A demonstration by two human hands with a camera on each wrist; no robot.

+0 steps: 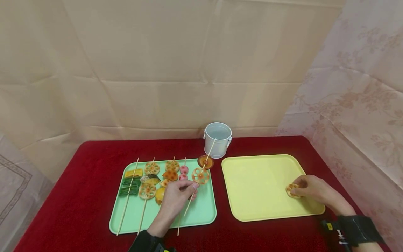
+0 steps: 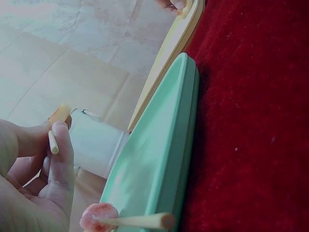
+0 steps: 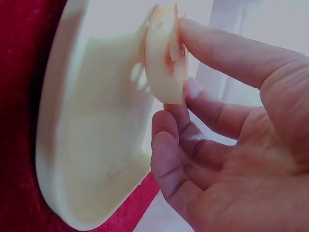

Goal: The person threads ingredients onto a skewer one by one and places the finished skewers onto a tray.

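Note:
My left hand (image 1: pixel 177 196) pinches a wooden skewer (image 1: pixel 188 205) between thumb and fingers over the right part of the green tray (image 1: pixel 206 214). Threaded on it are a lotus root slice (image 1: pixel 200 176) and, nearer the tip, a round brown mushroom-like slice (image 1: pixel 205 162). In the left wrist view the stick's blunt end (image 2: pixel 53 142) pokes out past the thumb. Over at the yellow tray (image 1: pixel 252 189), my right hand (image 1: pixel 316 190) pinches a loose lotus root slice (image 1: pixel 292 190) near the right rim. The right wrist view shows this slice (image 3: pixel 166 58) edge-on between thumb and fingers.
Several filled skewers lie on the green tray, one with green pieces (image 1: pixel 129 186) and one with pink pieces (image 1: pixel 184 170). Behind the trays stands a white bucket (image 1: pixel 217 147) with side handles. Red cloth (image 1: pixel 82 182) covers the table, and a beige curtain (image 1: pixel 151 105) hangs behind.

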